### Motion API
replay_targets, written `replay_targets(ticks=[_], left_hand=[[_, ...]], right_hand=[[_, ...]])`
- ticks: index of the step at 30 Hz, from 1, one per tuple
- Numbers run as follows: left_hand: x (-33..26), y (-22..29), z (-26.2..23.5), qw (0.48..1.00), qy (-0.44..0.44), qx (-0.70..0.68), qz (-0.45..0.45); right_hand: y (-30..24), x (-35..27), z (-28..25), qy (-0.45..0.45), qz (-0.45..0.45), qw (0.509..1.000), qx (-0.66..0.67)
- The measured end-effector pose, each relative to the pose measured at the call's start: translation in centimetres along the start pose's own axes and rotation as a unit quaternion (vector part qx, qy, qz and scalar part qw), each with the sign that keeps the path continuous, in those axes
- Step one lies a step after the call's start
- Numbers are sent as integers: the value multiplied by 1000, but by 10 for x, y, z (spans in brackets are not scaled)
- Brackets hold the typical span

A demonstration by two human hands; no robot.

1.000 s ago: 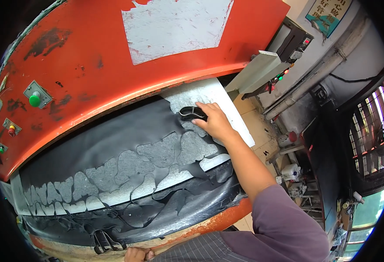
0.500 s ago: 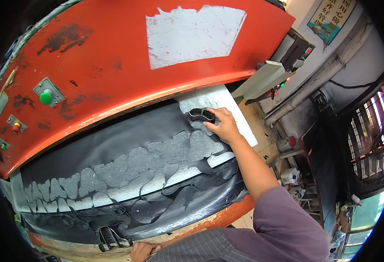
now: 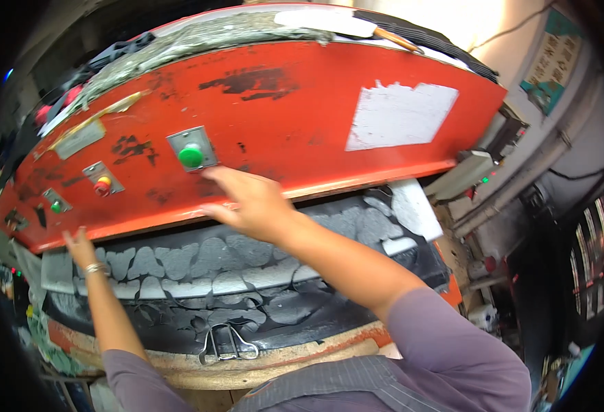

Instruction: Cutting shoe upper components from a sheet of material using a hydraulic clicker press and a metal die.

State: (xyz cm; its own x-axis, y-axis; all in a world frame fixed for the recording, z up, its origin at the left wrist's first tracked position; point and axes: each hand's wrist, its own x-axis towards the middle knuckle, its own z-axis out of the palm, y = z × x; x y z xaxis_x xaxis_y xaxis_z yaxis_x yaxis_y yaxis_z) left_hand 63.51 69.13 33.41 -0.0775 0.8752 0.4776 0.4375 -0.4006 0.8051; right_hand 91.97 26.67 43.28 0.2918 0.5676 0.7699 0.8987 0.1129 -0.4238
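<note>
My right hand (image 3: pixel 252 207) is raised in front of the red press head (image 3: pixel 295 117), fingers and thumb apart, with nothing seen in it. Its fingertips are just below the large green push button (image 3: pixel 191 156); whether they touch the panel I cannot tell. Further left, my left hand (image 3: pixel 81 250) is up at the press head's lower edge, fingers spread and nothing visible in them. Under the head lies a black sheet (image 3: pixel 237 283) with rows of rounded cut-outs, over a pale board (image 3: pixel 415 206). The black cutting die seen earlier is not visible now.
A red-and-yellow button (image 3: pixel 103 185) and a small green button (image 3: pixel 56 206) sit on the panel's left. Large metal clips (image 3: pixel 228 345) stand at the near wooden edge (image 3: pixel 281 367). A wooden-handled tool (image 3: pixel 398 40) lies on top. A control box (image 3: pixel 505 141) hangs at right.
My right hand has left the black cutting die and moved left to near the green button. My left hand has risen from the near edge to the press head. The view has shifted left.
</note>
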Motion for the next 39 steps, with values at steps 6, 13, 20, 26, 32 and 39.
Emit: replay_targets(ticks=[6,13,20,26,32,39], left_hand=[[118,-9,-98,977,-200,-72,-7],[-202,127,-130,909,-388,7,153],[-441,193,-168,799,-529,-23,285],[-482,181,-175,856,-445,42,260],[-514,194,-179,869,-416,30,268],[-521,196,-189,846,-449,21,287]], right_hand=[[-45,43,31,-1,68,997,-45],[-45,-87,-26,-106,135,985,2],[-52,-164,-50,-222,280,933,47],[12,-190,-128,-84,419,901,-72],[138,-200,-240,-24,348,894,-280],[164,-183,-219,-143,286,865,-385]])
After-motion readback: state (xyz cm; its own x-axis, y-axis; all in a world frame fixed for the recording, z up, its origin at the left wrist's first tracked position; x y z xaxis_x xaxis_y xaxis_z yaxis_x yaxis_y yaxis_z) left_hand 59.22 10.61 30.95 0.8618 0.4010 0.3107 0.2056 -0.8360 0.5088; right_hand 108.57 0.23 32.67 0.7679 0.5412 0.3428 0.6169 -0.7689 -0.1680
